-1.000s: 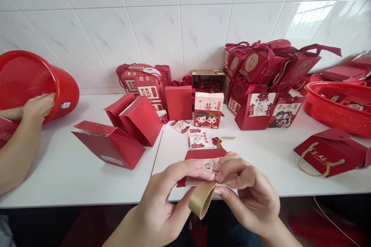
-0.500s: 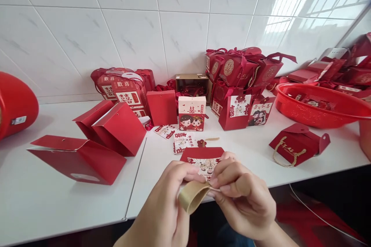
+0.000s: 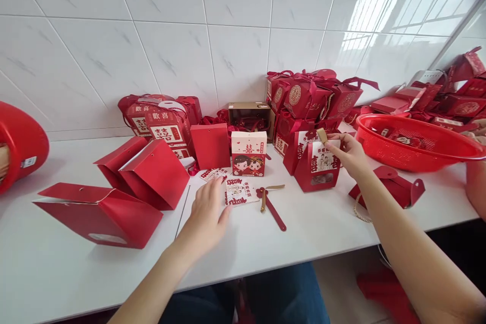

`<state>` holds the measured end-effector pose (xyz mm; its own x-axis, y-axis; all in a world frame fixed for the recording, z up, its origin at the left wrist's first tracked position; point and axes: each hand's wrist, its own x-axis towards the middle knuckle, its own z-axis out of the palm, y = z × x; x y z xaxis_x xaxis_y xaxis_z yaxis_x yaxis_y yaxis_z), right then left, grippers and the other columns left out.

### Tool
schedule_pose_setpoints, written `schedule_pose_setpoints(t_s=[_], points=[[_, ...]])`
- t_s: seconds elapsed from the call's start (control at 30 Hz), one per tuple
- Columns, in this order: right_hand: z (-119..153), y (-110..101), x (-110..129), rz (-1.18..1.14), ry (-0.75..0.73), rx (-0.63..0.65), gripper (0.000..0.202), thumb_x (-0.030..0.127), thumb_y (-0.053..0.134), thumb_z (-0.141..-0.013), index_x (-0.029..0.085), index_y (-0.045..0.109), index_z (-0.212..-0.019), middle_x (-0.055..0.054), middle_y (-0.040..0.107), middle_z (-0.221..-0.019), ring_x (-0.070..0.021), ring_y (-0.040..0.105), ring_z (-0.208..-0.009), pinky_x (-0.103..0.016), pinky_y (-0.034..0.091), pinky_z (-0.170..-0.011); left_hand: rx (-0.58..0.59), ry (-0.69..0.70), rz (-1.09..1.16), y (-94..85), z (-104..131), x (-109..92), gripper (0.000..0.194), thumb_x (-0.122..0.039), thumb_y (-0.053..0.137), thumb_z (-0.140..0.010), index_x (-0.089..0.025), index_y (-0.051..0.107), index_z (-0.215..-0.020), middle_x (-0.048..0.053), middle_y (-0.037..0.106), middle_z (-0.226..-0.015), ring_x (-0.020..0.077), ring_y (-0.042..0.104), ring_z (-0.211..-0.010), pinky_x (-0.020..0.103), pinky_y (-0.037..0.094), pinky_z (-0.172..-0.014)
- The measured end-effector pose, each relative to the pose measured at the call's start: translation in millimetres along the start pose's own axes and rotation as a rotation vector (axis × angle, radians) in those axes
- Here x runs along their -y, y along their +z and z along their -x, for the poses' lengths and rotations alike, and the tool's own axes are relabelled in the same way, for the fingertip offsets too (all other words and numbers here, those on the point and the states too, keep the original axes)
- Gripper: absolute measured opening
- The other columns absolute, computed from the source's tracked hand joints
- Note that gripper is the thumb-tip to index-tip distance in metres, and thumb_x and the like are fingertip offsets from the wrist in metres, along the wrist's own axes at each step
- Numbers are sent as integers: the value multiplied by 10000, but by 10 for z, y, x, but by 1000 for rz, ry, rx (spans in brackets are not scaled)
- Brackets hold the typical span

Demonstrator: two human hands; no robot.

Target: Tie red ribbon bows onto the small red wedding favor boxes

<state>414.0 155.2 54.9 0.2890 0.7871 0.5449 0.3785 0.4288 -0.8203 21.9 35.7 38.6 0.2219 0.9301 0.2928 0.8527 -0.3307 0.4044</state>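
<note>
My right hand [image 3: 350, 154] is closed at the top of a red gift box [image 3: 315, 181], by its gold ribbon loop [image 3: 322, 135]. This box stands on the table, with a printed white card on its front and a small window below. Directly behind it is a similar red box [image 3: 291, 158]. On the other side, my left hand [image 3: 207, 212] hangs open by a stack of printed cards [image 3: 243, 192], thumb apart from the fingers. Whether its fingertips touch the cards I cannot tell. Beside the stack lie a dark red strap [image 3: 275, 214] and gold ribbon pieces [image 3: 276, 187].
Plain red boxes [image 3: 155, 174] stand at left, and a couple-print box [image 3: 249, 154] in the middle. Finished boxes [image 3: 309, 96] are piled against the tiled wall. At right are a red plastic basket [image 3: 402, 154], a rope-handled box [image 3: 383, 187] and another person's hand [image 3: 479, 129].
My hands have parted from the gold ribbon loop they were pinching together. The right one has carried the gift box to the back right; the left has moved to the cards.
</note>
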Motion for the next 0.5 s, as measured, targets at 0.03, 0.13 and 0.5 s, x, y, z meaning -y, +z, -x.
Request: schedule_pose_setpoints(t_s=[0.03,0.13,0.5], points=[[-7,9,-65,31,-8,-8,390,475,782,-679,193,628,-898,-98,669,-1048,-290,637,-996,-477,534,-868,35,-64,-50,29,-52,117,571,-240,436,-932,-160,259,-1469,196,375,-1498,368,316,-1414,580,339,-1113],[123,41,-70,173,-199,-193,407,372,773,-721,205,647,-1070,-135,563,-1263,-345,468,-1269,-527,385,-1061,110,-207,-143,96,-203,384,541,-205,447,-903,-105,350,-1426,220,430,-1459,390,349,-1393,581,362,-1083],[427,1442,370,615,-57,548,225,83,515,-921,121,653,-1096,-144,633,-1179,-242,606,-1111,-387,500,-966,124,-112,-117,451,-457,485,496,-392,409,-960,-176,441,-1405,166,419,-1518,336,323,-1433,570,306,-1125]])
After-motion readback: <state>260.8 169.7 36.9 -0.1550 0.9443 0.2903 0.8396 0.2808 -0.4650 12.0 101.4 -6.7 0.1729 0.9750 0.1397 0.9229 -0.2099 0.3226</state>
